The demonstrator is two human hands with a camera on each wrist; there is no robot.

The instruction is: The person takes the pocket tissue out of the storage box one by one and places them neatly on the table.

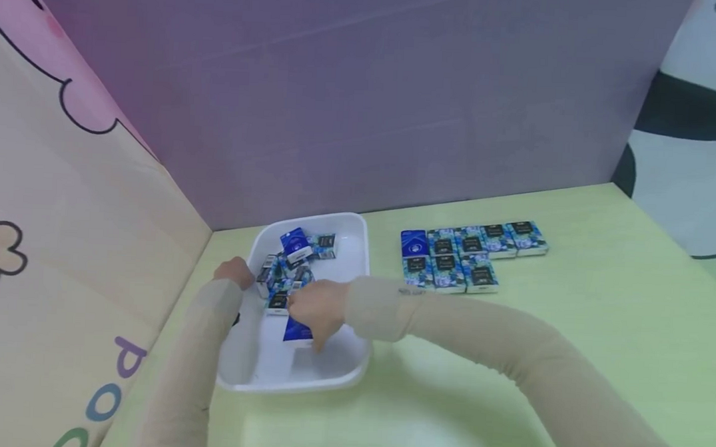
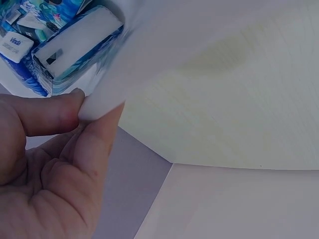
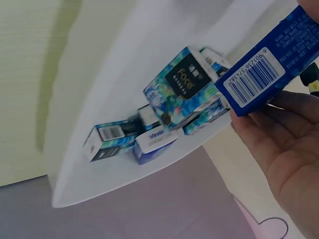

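A white plastic basin holds a jumble of small tissue packs, some plain dark blue and some with blue-green floral print. At the basin's left rim, my left hand pinches the edge between thumb and fingers, as the left wrist view shows up close. My right hand is over the inside of the basin and grips a dark blue tissue pack. A barcode on that pack's side faces the right wrist camera.
To the right of the basin, several tissue packs lie in two adjoining rows on the pale green table. A grey-purple panel stands along the table's back edge. On the left rises a cartoon-printed wall.
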